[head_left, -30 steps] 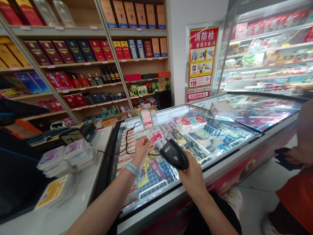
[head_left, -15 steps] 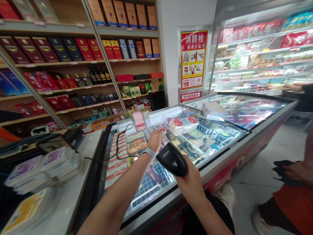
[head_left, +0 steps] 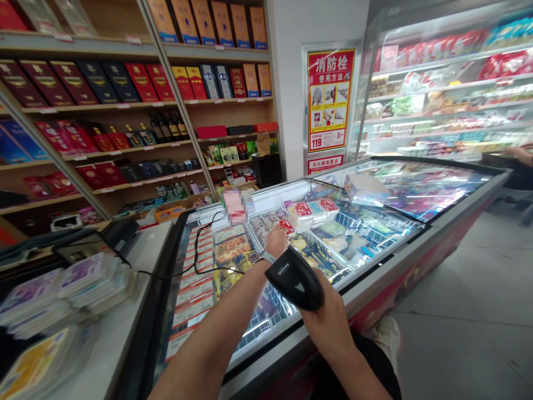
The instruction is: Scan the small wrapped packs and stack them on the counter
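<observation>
Two bare hands work over a long, glass-topped, red-fronted chest freezer [head_left: 400, 261]. The right hand [head_left: 325, 311] is clamped around a black plastic handheld barcode scanner [head_left: 295, 279], its nose tilted toward the left hand [head_left: 276, 242]. That hand's fingers [head_left: 280, 236] bunch at a small red-and-white packet [head_left: 287, 226], though whether they grip it I cannot tell. Inside the freezer, white wire baskets [head_left: 350, 222] hold shrink-wrapped red-labelled trays [head_left: 311, 214] and yellow-and-black packets [head_left: 310, 253]. A flat pizza box [head_left: 231, 248] lies just beside a thin black cable [head_left: 208, 261].
</observation>
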Demonstrator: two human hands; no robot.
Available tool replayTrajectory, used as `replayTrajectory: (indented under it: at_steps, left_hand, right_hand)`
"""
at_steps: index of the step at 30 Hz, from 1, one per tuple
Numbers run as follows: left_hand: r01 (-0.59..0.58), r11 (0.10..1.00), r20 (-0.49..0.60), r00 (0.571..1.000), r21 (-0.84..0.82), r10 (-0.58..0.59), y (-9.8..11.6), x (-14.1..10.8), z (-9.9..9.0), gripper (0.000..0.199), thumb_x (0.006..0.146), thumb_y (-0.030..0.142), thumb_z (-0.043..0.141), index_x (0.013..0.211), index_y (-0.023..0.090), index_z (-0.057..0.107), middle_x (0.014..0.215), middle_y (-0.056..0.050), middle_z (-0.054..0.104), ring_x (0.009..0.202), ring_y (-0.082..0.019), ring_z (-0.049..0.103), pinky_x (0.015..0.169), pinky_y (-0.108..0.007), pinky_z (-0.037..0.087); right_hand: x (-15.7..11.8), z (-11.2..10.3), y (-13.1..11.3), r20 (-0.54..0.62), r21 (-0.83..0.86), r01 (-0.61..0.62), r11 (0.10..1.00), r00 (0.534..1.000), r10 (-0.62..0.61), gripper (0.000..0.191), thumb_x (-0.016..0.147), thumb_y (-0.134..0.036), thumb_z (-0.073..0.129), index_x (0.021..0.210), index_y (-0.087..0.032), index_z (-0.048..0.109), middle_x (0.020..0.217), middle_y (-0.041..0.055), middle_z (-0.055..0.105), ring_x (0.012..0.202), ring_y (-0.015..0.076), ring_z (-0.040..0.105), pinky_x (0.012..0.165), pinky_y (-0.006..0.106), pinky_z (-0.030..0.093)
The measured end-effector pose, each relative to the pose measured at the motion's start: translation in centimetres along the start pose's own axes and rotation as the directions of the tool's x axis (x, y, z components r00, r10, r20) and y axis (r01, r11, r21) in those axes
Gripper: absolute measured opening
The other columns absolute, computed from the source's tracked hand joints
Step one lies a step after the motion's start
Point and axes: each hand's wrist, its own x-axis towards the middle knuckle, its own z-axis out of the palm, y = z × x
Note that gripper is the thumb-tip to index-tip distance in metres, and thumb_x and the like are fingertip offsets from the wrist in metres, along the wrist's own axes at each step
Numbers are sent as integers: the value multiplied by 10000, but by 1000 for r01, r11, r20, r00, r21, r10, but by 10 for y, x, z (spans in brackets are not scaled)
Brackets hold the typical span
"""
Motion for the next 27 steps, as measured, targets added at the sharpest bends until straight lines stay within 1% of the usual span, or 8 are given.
replayTrajectory:
  at_steps: [4,9,15,19,24,27]
  left_hand:
    - [-17,982,79,997,190,2,-2,1,3,158,766,100,602,889,120,699,992,-158,649,980,-274,594,930,-406,428]
    - [-42,946,146,989,323,-6,1,2,1,200,811,133,569,967,138,694,1045,-143,654,1048,-265,583,956,-389,428]
    - [-45,914,178,984,403,-30,6,0,-1,221,849,132,523,1004,128,681,1080,-130,645,1049,-229,587,951,-342,436]
    - [-60,899,207,978,434,-35,14,-3,-6,229,858,177,531,1040,142,665,1128,-111,633,1044,-208,590,955,-326,442]
    - [-81,889,238,971,451,-33,26,-6,-16,333,867,226,519,1183,160,604,1181,-105,622,1055,-211,592,961,-330,448]
    - [-85,877,233,972,474,-32,33,-12,-25,400,866,253,525,1255,161,551,1227,-120,597,1136,-232,551,1000,-362,428]
  right_hand:
    - [-1,1,1,17,6,-12,1000,1000,12,327,786,-164,516,1104,-216,566,962,49,683,888,224,657,690,299,520]
    - [-4,5,2,3,26,-20,999,1000,20,314,796,-174,524,1103,-225,562,967,46,668,898,226,645,728,313,510]
    - [-4,6,1,17,17,-20,1000,1000,19,307,801,-168,524,1103,-213,562,976,45,666,902,217,638,716,295,500]
    - [-4,7,3,8,0,-13,1000,1000,13,345,780,-160,530,1120,-215,557,981,39,670,898,216,640,718,293,501]
    - [-3,8,3,-8,-14,-7,1000,1000,7,345,766,-165,515,1104,-220,562,968,40,672,902,223,642,730,305,506]
    - [-3,7,4,3,-10,-2,1000,1000,2,329,785,-188,509,1109,-216,554,969,45,666,905,224,642,748,316,507]
